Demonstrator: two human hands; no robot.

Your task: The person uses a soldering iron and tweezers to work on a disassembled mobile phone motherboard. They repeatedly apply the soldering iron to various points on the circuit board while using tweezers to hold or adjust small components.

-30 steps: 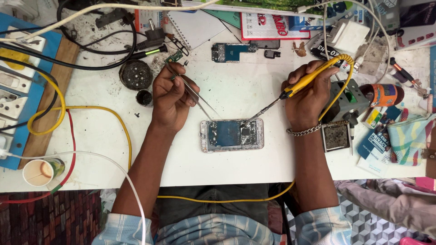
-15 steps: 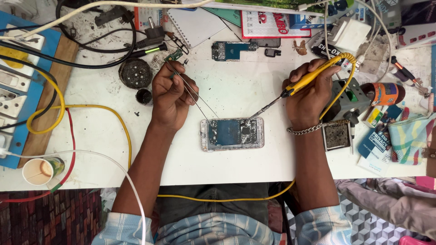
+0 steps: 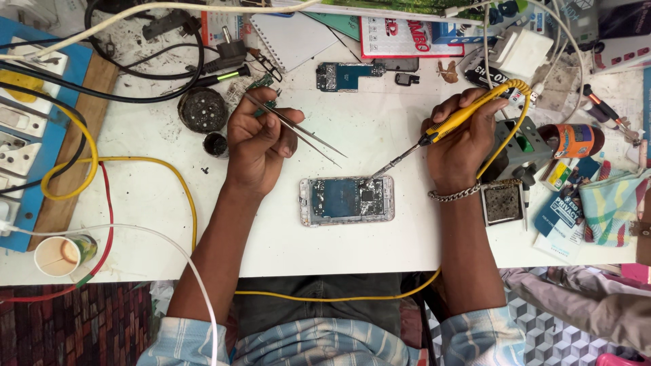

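Observation:
An opened phone [image 3: 347, 200] lies flat on the white table [image 3: 135, 196], its circuit board showing. My right hand [image 3: 460, 144] grips a yellow-handled soldering iron [image 3: 456, 122]; its tip rests at the phone's upper right corner. My left hand [image 3: 259, 141] holds metal tweezers [image 3: 298, 130] above and left of the phone, points aimed toward it, not touching it. A metal chain bracelet [image 3: 453, 195] sits on my right wrist.
A loose circuit board [image 3: 344, 74] and a notebook [image 3: 293, 39] lie at the back. A round black tin [image 3: 202, 108], black and yellow cables [image 3: 102, 163], a blue socket board [image 3: 20, 135], a paper cup [image 3: 60, 255], an iron stand [image 3: 519, 146] and a cloth [image 3: 610, 203] surround the work.
My left hand has drawn the tweezers up and left, away from the phone. The soldering iron's tip has stayed at the phone's corner.

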